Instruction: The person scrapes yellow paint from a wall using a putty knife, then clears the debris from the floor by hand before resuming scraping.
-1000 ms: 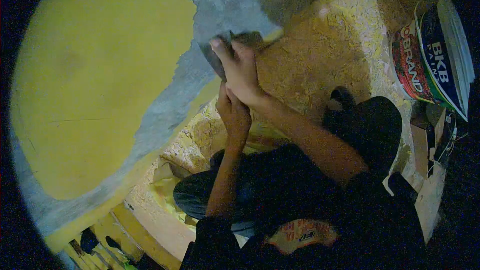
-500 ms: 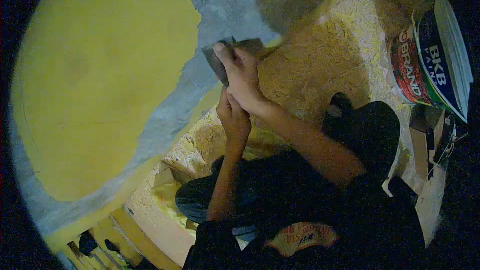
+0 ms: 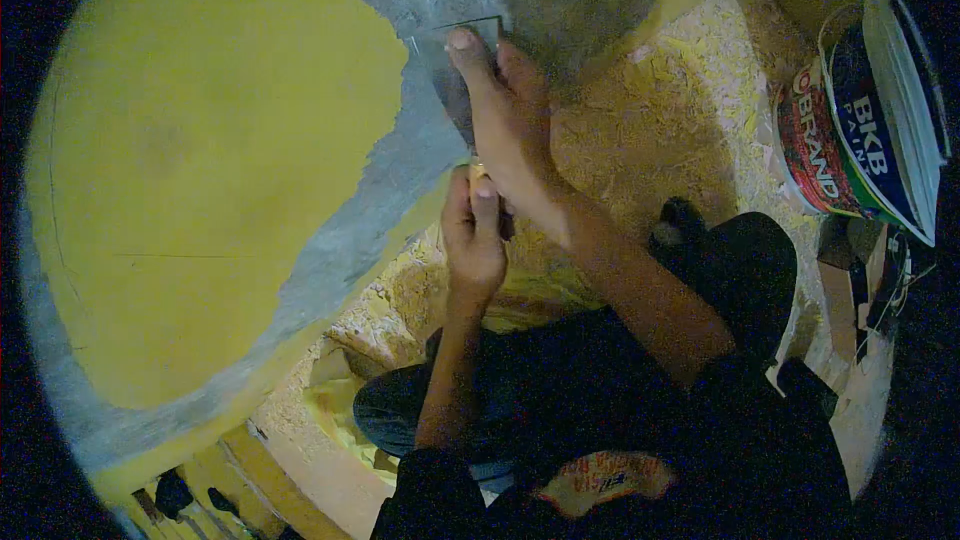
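A putty knife (image 3: 454,95) with a broad metal blade lies close against the wall, its wide edge towards the top. My left hand (image 3: 474,245) is closed round its light-coloured handle, thumb along the top. Higher up, my right hand (image 3: 515,125) grips the blade, the thumb pressed on its face near the wide edge and the fingers curled at its right side. Around the blade the wall shows a bare grey patch (image 3: 345,225), bordered on the left by yellow paint (image 3: 200,160) with a ragged edge.
On the right stands a paint bucket (image 3: 815,140) with papers or sheeting in it, and cables (image 3: 905,280) beside it. Chipboard flooring (image 3: 640,120) strewn with yellow flakes runs along the wall. Dark-tipped tools (image 3: 175,495) lie at lower left. My bent knees (image 3: 750,260) are close below.
Both hands and the putty knife have moved up along the wall, slightly to the right. The blade now lies flatter, and my left hand has come further apart from my right.
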A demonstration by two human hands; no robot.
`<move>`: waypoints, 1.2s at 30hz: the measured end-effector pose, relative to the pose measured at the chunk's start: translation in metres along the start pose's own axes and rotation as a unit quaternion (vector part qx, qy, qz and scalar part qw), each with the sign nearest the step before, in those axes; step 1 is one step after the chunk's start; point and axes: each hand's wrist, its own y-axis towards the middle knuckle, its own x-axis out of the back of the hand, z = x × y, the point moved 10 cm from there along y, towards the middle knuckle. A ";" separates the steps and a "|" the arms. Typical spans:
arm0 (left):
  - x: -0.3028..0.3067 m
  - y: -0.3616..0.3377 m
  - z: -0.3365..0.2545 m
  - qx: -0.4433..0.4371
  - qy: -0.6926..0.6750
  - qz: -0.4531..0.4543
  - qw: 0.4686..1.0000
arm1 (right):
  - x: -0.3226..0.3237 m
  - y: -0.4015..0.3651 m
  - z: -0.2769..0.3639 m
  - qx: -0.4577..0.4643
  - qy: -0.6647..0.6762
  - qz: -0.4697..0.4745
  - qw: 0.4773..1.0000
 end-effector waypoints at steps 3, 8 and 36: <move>-0.010 -0.001 0.003 0.003 -0.039 -0.002 0.999 | -0.003 0.001 -0.003 -0.027 0.016 0.036 0.999; -0.013 0.000 0.012 -0.002 -0.043 0.007 0.999 | -0.006 0.005 -0.001 -0.002 -0.059 0.082 0.995; 0.003 -0.018 0.075 0.062 -0.144 -0.130 0.979 | -0.043 -0.035 -0.038 0.049 -0.168 0.243 0.954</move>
